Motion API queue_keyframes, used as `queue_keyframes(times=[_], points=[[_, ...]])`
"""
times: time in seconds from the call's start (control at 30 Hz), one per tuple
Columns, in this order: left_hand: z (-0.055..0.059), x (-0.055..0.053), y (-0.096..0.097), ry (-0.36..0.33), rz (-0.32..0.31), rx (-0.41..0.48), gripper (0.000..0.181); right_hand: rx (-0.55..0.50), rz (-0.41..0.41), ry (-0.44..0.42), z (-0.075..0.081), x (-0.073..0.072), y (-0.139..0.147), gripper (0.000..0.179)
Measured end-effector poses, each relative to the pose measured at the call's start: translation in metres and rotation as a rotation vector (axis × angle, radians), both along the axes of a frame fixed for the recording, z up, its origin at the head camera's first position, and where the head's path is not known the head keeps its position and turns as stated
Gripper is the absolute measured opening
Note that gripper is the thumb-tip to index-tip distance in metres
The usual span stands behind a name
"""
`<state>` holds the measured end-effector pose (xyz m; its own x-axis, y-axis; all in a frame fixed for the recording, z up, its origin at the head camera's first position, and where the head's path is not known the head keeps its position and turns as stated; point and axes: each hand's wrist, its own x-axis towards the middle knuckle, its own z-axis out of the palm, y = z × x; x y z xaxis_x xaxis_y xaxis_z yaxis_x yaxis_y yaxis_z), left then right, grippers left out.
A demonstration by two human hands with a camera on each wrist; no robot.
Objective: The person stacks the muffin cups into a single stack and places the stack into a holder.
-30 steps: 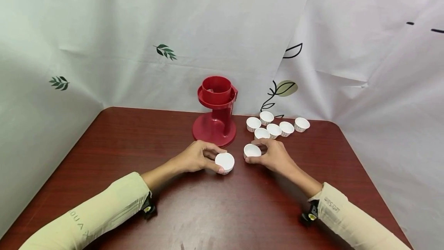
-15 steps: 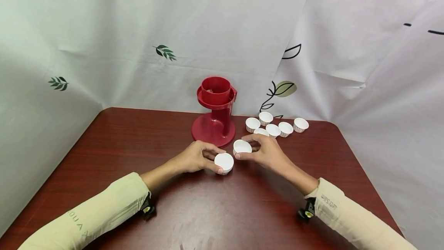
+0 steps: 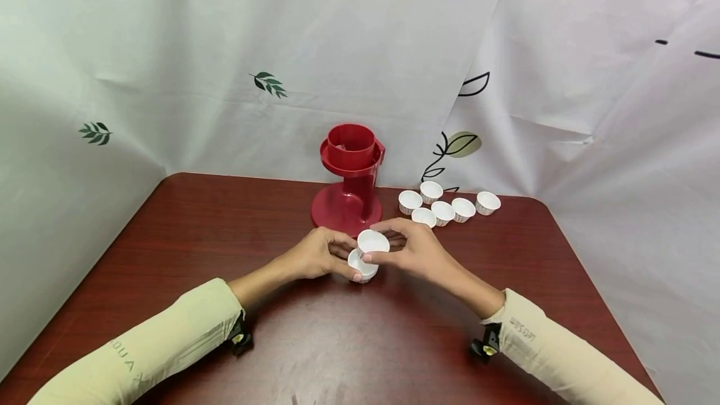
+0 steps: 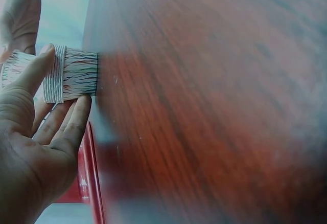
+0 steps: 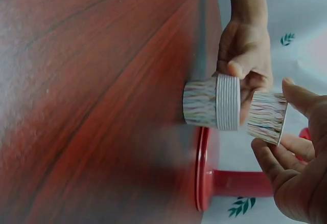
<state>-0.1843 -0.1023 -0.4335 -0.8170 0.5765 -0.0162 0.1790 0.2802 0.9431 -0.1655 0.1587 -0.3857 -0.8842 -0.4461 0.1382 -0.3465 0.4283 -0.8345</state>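
My left hand (image 3: pixel 320 254) holds a stack of nested paper baking cups (image 5: pixel 210 102) between thumb and fingers, standing on the table. Several stacked rims show in the left wrist view, and the sides carry thin coloured streaks. A single paper baking cup (image 3: pixel 374 241) is pinched at its sides by my right hand (image 3: pixel 410 245). It is upright, just above the stack's mouth and overlapping it in the head view. In the right wrist view a small gap separates the single cup (image 5: pixel 267 116) from the stack's top rim.
Behind the hands stands a red plastic stand (image 3: pixel 360 195) with a round base and a red cylinder (image 3: pixel 351 145) in its top ring. Several loose white cups (image 3: pixel 464 209) sit at the back right of the brown table (image 3: pixel 236 217). A white curtain (image 3: pixel 360 49) hangs behind.
My right hand has moved left with its paper baking cup, away from the loose cups to over the stack. The left hand and its stack have stayed in place.
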Motion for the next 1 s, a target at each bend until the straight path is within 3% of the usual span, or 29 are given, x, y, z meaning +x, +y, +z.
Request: queue_keyframes(times=[0.27,0.67,1.0], points=[[-0.002,0.002,0.000,-0.014,-0.007,0.030,0.043,0.045,0.027,0.012,-0.004,0.006,-0.009,0.053],[-0.003,0.003,-0.002,-0.009,0.002,0.049,0.050,0.186,0.001,0.140,-0.018,0.007,-0.010,0.057],[-0.004,0.003,0.000,-0.031,0.002,0.061,0.050,0.063,0.023,0.039,-0.027,0.010,-0.009,0.053]])
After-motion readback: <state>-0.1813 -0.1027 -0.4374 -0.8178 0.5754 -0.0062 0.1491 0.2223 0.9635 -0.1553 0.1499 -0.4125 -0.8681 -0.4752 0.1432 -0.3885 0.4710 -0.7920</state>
